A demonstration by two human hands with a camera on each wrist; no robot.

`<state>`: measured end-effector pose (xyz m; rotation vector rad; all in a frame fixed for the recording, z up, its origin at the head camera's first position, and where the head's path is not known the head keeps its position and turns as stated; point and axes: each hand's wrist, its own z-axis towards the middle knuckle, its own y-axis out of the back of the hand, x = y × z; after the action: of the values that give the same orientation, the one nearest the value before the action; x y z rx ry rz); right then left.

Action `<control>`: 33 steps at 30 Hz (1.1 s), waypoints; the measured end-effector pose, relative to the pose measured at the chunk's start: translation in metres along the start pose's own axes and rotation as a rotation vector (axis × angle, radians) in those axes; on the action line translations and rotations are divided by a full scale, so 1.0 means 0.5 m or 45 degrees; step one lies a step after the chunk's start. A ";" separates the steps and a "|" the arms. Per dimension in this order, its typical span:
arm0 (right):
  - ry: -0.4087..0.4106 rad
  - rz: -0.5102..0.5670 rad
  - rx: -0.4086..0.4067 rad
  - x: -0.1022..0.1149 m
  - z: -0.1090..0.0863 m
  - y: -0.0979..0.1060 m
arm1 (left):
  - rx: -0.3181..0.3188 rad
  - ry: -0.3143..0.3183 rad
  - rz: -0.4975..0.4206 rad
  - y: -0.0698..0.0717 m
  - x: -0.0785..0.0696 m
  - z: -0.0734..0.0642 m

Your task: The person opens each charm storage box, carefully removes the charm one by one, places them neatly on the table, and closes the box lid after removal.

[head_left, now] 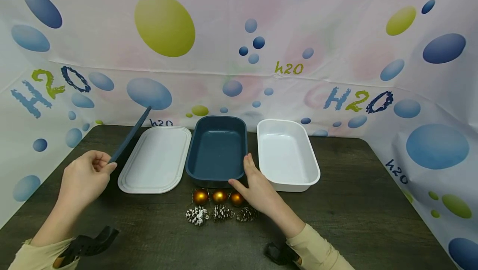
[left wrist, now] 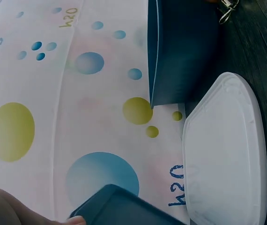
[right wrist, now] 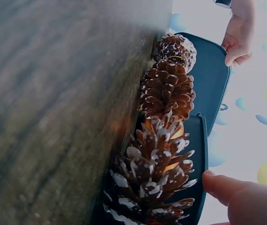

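Note:
My left hand [head_left: 86, 176] pinches a dark blue lid [head_left: 130, 135] at its near edge, fingers curled and thumb on it. The lid is tilted up nearly on edge, left of a white lid [head_left: 157, 160] lying on the table. A dark blue rectangular container [head_left: 217, 149] stands open-topped in the middle. My right hand [head_left: 257, 185] touches its near right corner, fingers fairly straight along the right side and thumb [right wrist: 222, 185] against the near rim. In the right wrist view, the blue lid [right wrist: 203, 75] stands behind the pine cones, held by the left hand [right wrist: 240, 37].
A white container [head_left: 287, 154] stands right of the blue one. Before the blue container lie gold balls [head_left: 219, 196] in a row, then frosted pine cones [head_left: 223, 212]. A patterned curtain [head_left: 239, 75] hangs behind the dark wooden table [head_left: 358, 203].

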<state>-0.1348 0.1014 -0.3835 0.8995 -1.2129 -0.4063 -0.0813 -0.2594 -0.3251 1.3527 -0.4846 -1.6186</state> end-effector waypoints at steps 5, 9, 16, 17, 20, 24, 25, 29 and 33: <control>0.000 -0.003 -0.004 -0.001 0.000 -0.002 | -0.023 0.049 -0.007 0.003 -0.008 -0.002; 0.003 -0.006 -0.006 -0.002 0.000 -0.003 | -0.048 0.084 -0.025 0.006 -0.015 -0.007; -0.001 -0.004 -0.009 -0.002 0.000 -0.004 | -0.056 0.079 -0.095 0.016 -0.033 -0.017; -0.001 -0.003 -0.009 -0.002 0.000 -0.004 | -0.060 0.067 -0.108 0.018 -0.037 -0.019; -0.002 -0.001 -0.006 -0.002 0.000 -0.003 | -0.088 0.022 -0.160 0.025 -0.050 -0.023; -0.007 -0.004 -0.003 -0.002 0.000 -0.002 | -0.109 -0.039 -0.277 0.030 -0.066 -0.031; -0.008 -0.006 -0.003 -0.001 0.000 -0.001 | -0.104 -0.058 -0.316 0.030 -0.069 -0.034; -0.005 -0.011 -0.006 0.000 0.000 0.000 | -0.051 -0.143 -0.509 0.028 -0.082 -0.045; 0.000 -0.005 -0.011 0.000 0.000 0.000 | 0.060 -0.222 -0.806 0.021 -0.089 -0.049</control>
<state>-0.1348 0.1013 -0.3837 0.8948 -1.2086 -0.4144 -0.0568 -0.2207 -0.3002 1.4965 -0.1971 -2.2623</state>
